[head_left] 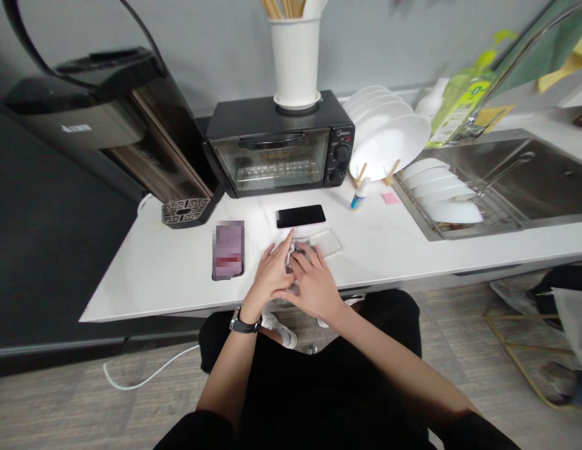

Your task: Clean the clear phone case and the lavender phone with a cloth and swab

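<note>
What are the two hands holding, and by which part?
Left hand and right hand together press a crumpled greyish cloth against the counter; the exact hold is hidden.

The left hand [270,275] and right hand [314,286] cover most of the pale item [302,250] beneath them, so I cannot tell what it is. The nearby phone [228,249] has a pixelated screen. The top edge cuts off the chopsticks [282,7] in the white holder [295,59].

White counter [169,275], toaster oven [276,147], black phone [301,216], clear case [331,240], small bottle [359,195]
</note>
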A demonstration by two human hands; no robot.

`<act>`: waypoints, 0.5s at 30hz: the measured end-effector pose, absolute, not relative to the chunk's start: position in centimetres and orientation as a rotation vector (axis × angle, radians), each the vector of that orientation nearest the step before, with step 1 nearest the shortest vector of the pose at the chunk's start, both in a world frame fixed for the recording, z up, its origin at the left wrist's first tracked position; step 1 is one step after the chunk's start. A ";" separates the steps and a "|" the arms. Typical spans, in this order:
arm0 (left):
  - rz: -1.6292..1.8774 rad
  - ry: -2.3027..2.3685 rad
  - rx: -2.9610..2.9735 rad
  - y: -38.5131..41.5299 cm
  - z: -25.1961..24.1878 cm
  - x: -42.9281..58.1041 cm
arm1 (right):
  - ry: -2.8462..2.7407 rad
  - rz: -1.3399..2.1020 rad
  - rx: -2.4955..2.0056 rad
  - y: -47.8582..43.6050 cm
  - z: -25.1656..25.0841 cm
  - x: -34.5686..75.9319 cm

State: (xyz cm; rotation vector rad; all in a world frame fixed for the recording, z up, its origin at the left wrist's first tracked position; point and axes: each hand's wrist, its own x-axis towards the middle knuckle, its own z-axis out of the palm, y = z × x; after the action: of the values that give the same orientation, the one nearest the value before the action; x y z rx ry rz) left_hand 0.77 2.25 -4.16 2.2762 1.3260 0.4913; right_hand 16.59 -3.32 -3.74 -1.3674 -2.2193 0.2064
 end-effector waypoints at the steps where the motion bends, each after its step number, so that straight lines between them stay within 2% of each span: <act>1: 0.500 1.338 2.268 2.2 -4.1 0.8 | -2.237 0.213 -1.349 -3.8 -3.7 16.8; 10: 0.596 1.291 2.239 1.2 -3.4 0.9 | -2.240 -0.061 -1.579 -5.3 -3.7 24.6; 15: 0.561 1.282 2.237 1.4 -3.4 0.9 | -2.147 -0.152 -1.701 -3.6 -4.2 25.2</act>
State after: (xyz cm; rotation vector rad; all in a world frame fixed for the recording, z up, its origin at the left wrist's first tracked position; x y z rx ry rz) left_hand 0.90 1.37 -3.36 2.2371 1.2820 0.5612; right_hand 25.24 -3.58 -4.17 -1.7007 -2.1468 -0.1524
